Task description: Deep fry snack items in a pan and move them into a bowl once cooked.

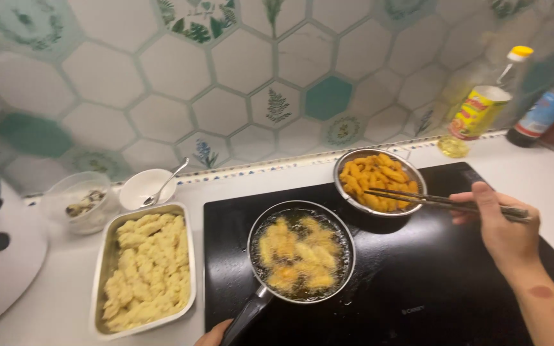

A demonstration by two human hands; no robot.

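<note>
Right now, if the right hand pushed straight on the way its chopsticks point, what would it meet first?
Probably the fried golden pieces in the metal strainer: the right hand aims the chopsticks left, tips already above them, though height is unclear.

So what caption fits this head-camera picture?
Right hand holds long chopsticks over golden fried pieces in a metal strainer.

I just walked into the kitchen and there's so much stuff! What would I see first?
Probably the frying pan in the middle of the black cooktop, full of bubbling oil with golden pieces frying. Just behind it, a metal strainer bowl holds bright orange fried pieces, and the right hand reaches long chopsticks over it. On the left, a metal tray is packed with pale battered pieces, and the left hand is at the pan's handle.
</note>
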